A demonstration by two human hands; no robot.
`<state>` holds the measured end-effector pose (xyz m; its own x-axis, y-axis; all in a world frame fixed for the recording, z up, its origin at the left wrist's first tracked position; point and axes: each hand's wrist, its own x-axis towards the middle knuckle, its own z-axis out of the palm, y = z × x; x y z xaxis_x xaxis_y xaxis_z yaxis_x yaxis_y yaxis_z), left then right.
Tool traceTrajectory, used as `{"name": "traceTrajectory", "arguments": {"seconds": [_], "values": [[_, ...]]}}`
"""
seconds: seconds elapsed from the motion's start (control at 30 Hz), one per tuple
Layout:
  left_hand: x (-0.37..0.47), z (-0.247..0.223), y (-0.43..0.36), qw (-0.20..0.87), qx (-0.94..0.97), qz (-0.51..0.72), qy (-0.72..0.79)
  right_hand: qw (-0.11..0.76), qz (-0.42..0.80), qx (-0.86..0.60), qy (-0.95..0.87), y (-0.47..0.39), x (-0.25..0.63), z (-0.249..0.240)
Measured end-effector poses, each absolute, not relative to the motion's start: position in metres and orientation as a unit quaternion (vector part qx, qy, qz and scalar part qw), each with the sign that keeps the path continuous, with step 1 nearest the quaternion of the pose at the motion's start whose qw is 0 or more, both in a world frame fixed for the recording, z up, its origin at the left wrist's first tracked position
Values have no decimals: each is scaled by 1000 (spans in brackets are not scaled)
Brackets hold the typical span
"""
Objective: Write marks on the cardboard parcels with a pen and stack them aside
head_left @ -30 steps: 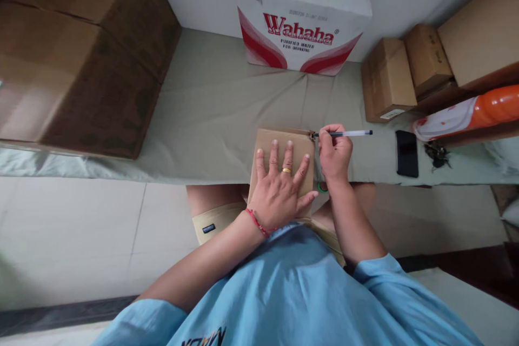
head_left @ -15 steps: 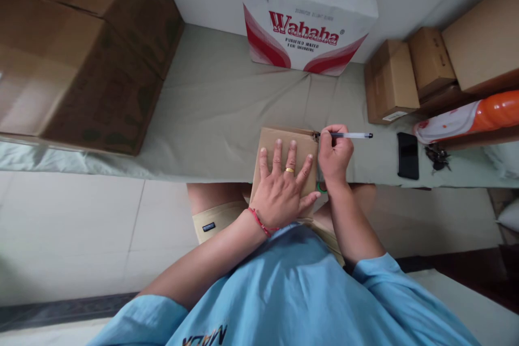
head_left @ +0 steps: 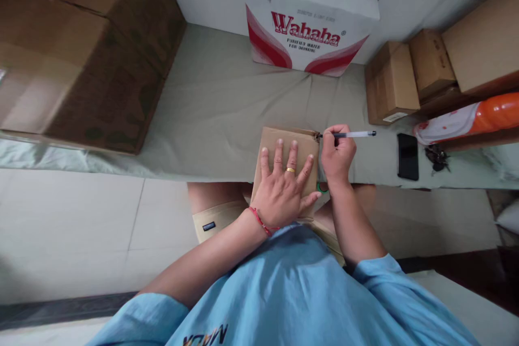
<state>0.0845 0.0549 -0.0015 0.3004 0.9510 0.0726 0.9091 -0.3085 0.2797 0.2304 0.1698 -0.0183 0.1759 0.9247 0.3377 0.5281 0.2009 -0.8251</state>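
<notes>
A small brown cardboard box lies at the front edge of the cloth-covered table, partly over my lap. Flat on its top rests my left hand, fingers spread, with a gold ring and a red wrist string. My right hand pinches a pen with a clear barrel, just right of the box. The pen's tip points left at the box's torn, dark-marked far right corner. A green ring-shaped thing shows partly below, between the hands.
A large carton stands at the left, a white Wahaha carton at the back. On the right are small boxes, an orange-and-white bottle, a black phone and keys.
My right hand and the pen have shifted slightly to the right. My left hand stays spread on the box.
</notes>
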Motion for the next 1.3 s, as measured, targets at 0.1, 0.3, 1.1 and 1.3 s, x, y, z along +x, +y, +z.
{"name": "traceTrajectory", "arguments": {"seconds": [0.1, 0.3, 1.1, 1.3], "values": [[85, -2, 54, 77, 805, 110, 578, 486, 213, -591, -608, 170, 230, -20], [85, -1, 55, 87, 801, 106, 583, 467, 224, -596, -614, 170, 235, -20], [85, -1, 55, 90, 801, 104, 583, 466, 214, -601, -613, 168, 240, -13], [85, -1, 55, 90, 799, 101, 586, 509, 218, -613, -564, 178, 259, -27]]}}
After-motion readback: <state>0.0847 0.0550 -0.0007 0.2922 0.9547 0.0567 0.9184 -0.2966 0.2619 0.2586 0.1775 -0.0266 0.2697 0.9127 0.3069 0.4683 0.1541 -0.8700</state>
